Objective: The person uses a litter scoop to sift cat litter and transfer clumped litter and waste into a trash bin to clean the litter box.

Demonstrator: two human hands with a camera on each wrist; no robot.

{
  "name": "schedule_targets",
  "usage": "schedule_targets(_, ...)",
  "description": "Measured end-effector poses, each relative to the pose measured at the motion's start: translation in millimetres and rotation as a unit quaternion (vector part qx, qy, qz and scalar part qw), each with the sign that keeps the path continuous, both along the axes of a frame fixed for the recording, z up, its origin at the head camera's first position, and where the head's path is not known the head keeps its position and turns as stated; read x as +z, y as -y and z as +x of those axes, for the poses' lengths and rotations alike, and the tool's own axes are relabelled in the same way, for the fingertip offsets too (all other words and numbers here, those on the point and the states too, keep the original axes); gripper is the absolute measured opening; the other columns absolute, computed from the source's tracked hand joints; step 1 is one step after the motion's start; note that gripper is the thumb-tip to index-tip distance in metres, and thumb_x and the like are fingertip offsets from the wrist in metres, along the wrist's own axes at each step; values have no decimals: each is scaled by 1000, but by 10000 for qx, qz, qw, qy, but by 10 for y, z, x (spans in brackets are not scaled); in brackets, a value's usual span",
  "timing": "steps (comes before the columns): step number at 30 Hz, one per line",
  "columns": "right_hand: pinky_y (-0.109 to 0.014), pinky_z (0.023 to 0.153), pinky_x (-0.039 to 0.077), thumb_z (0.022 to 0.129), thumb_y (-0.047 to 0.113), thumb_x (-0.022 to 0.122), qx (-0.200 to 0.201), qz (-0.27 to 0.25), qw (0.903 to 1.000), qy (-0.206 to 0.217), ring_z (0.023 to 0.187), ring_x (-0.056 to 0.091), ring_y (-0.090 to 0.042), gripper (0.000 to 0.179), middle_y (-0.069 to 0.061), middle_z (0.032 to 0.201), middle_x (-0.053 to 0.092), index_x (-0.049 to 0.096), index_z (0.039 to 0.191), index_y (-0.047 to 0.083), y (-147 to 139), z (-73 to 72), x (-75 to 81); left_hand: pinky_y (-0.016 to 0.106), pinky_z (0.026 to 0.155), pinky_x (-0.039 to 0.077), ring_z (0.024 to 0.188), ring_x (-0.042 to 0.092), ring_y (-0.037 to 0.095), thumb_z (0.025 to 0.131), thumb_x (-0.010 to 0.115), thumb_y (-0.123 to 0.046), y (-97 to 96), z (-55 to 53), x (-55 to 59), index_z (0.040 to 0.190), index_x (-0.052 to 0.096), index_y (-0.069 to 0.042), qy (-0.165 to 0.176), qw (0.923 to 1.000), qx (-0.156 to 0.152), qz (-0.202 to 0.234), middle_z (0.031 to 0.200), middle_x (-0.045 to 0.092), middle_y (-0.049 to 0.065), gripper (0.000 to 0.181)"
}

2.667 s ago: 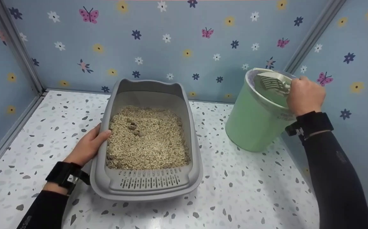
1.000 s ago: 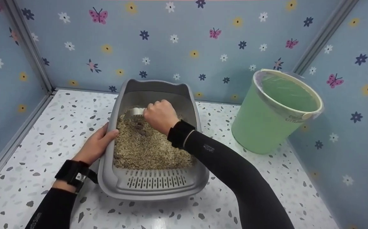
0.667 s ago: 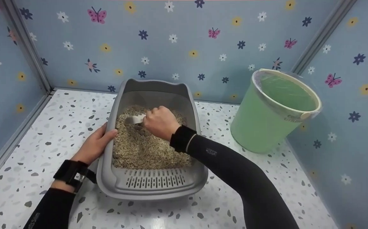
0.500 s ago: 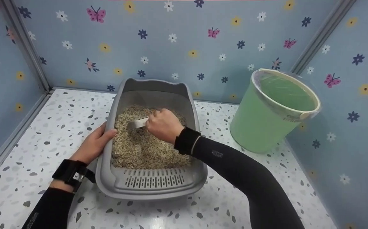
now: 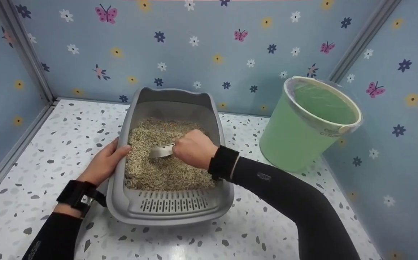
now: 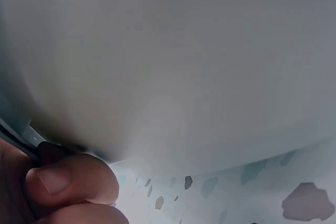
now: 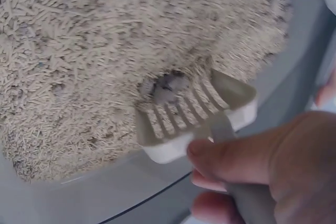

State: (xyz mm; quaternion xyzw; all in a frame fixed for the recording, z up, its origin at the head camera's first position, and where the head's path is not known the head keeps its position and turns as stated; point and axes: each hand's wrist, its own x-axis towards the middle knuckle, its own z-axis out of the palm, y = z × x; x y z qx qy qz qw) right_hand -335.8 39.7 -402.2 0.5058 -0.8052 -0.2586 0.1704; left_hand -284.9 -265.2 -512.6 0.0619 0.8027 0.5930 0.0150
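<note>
A grey litter box (image 5: 169, 216) filled with tan pellet litter (image 5: 147, 175) stands on the speckled surface. My left hand (image 5: 102, 162) grips its left rim, thumb on top; in the left wrist view the fingers (image 6: 79, 182) curl beneath the edge. My right hand (image 5: 194, 148) holds a pale slotted litter scoop (image 5: 161, 151) by its handle, low over the middle of the litter. The right wrist view shows the scoop's front edge in the pellets, with dark greyish clumps (image 7: 167, 88) at its slots. Part of the handle is hidden inside the right hand.
A green bin (image 5: 290, 141) with a clear plastic liner over its rim stands to the right of the box. Flower-patterned panels (image 5: 194, 50) enclose the back and both sides. The right forearm (image 5: 288, 195) crosses the box's right rim.
My right hand has brought the scoop from the bin into the litter box, then drawn it through the litter toward the near side. The left hand keeps its hold on the rim.
</note>
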Motion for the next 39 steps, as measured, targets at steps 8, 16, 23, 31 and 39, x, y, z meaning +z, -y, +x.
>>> schedule_targets(8, -44, 56, 60, 96, 0, 68, -283, -125, 9944, 1008, 59, 48, -17, 36, 5, 69, 54, 51, 71, 20, -113, -5, 247, 26, 96, 59, 133, 63, 46, 118, 50, -52, -1, 1, -12, 180, 15, -16, -153, 9997, -129, 104, 166, 45, 31, 80)
schedule_targets(16, -38, 54, 58, 92, -4, 68, -358, -123, 9922, 1189, 59, 50, -15, 33, 5, 69, 57, 54, 72, 19, -142, 123, 393, 35, 83, 63, 96, 66, 25, 117, 51, -54, -8, -8, -1, 180, 19, -16, -110, 9999, 1, -28, 119, 61, 22, 81)
schedule_targets(23, -37, 53, 56, 99, 1, 71, -344, -155, 9933, 1094, 58, 50, -15, 28, 4, 70, 61, 66, 76, 17, -216, 244, 482, 38, 80, 64, 91, 65, 24, 117, 52, -54, -13, -7, 3, 180, 19, -19, -89, 10000, -22, 31, 114, 58, 20, 80)
schedule_targets(31, -34, 55, 55, 102, 11, 78, -262, -124, 9918, 1245, 60, 54, -13, 22, 4, 75, 67, 73, 82, 16, -327, 318, 592, 35, 89, 61, 107, 66, 34, 117, 50, -55, -3, -17, 1, 180, 19, -18, -89, 9999, -22, -73, 131, 57, 27, 80)
schedule_targets(39, -42, 57, 57, 92, 2, 80, -405, -281, 9923, 1136, 60, 54, -18, 24, 2, 72, 68, 69, 76, 17, -397, 221, 734, 48, 114, 43, 141, 50, 42, 118, 48, -53, 11, -13, -20, 181, 14, -19, -106, 9998, -76, -137, 168, 41, 29, 79)
